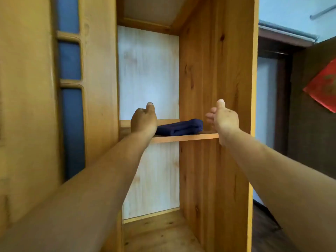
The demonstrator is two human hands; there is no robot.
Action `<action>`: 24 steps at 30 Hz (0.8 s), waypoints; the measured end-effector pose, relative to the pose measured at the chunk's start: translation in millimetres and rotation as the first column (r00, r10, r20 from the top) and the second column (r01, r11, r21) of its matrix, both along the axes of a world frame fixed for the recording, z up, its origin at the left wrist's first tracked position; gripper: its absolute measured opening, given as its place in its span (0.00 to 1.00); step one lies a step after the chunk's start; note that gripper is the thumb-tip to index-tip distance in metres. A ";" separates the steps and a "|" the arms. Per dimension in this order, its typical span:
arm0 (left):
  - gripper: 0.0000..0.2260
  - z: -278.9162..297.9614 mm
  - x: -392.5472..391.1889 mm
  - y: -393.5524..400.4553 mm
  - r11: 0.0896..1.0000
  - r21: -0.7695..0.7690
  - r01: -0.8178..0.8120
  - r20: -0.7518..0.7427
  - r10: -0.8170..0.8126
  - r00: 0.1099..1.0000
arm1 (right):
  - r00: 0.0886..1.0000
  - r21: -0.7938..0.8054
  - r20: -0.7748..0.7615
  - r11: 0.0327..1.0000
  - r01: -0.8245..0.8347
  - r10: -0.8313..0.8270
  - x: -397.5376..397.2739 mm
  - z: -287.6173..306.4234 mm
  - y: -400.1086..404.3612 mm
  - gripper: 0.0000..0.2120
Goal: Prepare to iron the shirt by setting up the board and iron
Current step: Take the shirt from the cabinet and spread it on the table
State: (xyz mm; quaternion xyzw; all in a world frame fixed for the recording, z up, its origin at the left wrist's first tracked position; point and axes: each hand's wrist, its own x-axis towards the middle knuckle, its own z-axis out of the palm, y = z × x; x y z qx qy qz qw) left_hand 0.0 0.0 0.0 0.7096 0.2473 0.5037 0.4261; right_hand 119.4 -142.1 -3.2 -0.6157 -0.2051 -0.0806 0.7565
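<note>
Knotty varnished wood wardrobe point(218, 88); matt cloth shirt point(180, 127).

A wooden shelf point(185, 137) spans the open cabinet point(214, 88) approx. mid-height, running from the left upright to the right side panel, w/ a pale backboard behind it. One item lies directly on the shelf: a folded navy-blue shirt point(180, 127), flat, rolled edge toward the right, set toward the shelf's front and centre. Its left end is hidden behind a hand. Below, the cabinet's bottom board point(158, 231), knotty pine, shows bare wood in the visible part. Above, another board closes the compartment's top.
</note>
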 end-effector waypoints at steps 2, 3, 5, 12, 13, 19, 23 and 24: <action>0.24 0.7 3.4 13.1 0.997 0.015 -0.070 -0.128 0.071 0.989 | 1.000 -0.031 0.017 0.999 0.014 -0.013 10.5 3.0 11.3 0.18; 0.23 0.8 9.6 23.4 0.995 0.018 -0.100 -0.204 0.101 0.974 | 0.999 -0.065 0.040 0.997 0.032 -0.030 20.0 4.6 18.7 0.16; 0.22 -1.7 19.4 36.1 0.993 0.045 -0.107 -0.353 0.116 0.928 | 0.996 -0.118 0.077 0.992 0.045 -0.036 37.3 8.4 31.3 0.16; 0.26 1.1 81.8 70.8 0.962 0.222 -0.162 -0.715 0.273 0.644 | 0.948 -0.444 0.318 0.881 0.164 -0.017 111.2 32.6 85.6 0.22; 0.25 3.7 89.0 72.7 0.961 0.227 -0.155 -0.733 0.274 0.623 | 0.952 -0.515 0.307 0.839 0.174 -0.009 117.7 35.9 91.8 0.20; 0.18 5.1 117.6 80.1 0.953 0.266 -0.147 -0.795 0.303 0.526 | 0.914 -0.937 0.251 0.317 0.147 0.319 145.5 24.0 127.4 0.15; 0.12 4.4 126.9 77.4 0.955 0.269 -0.124 -0.759 0.289 0.583 | 0.905 -0.951 0.237 0.275 0.142 0.352 143.7 22.4 128.2 0.18; 0.11 5.0 128.6 75.2 0.954 0.269 -0.132 -0.733 0.292 0.614 | 0.902 -0.947 0.240 0.290 0.136 0.360 142.8 21.9 126.3 0.17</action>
